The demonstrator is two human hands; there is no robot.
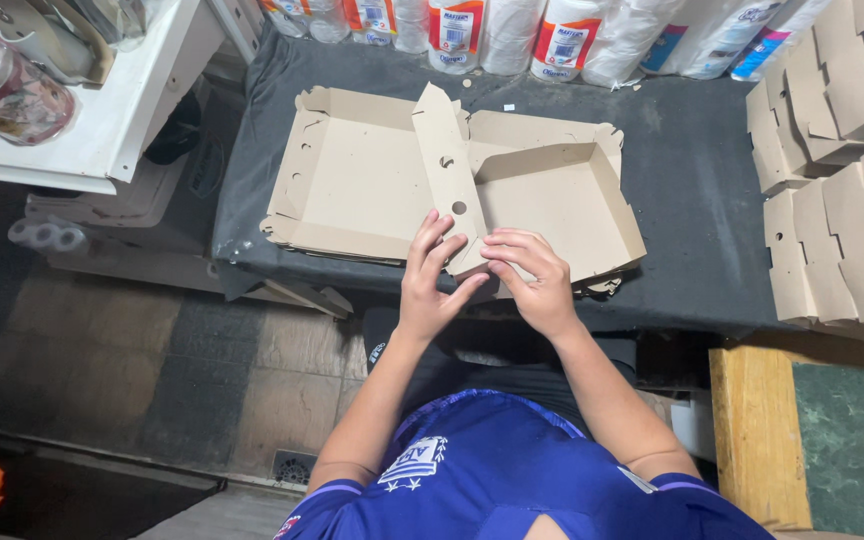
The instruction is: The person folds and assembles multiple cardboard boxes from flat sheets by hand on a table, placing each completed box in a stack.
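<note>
A row of white paper rolls (512, 35) in plastic wrap lines the far edge of the dark cloth-covered bench (697, 190). Stacks of folded cardboard boxes (837, 170) stand at the right. A white shelf (102, 120) at upper left carries a glass jar (7, 90).

Takeaway-shop back room: dark cloth-covered worktop (692, 190), stacks of folded cardboard boxes (837, 170), flat box blanks (352, 180), wrapped paper rolls (562, 35), tiled floor (252, 370).
</note>
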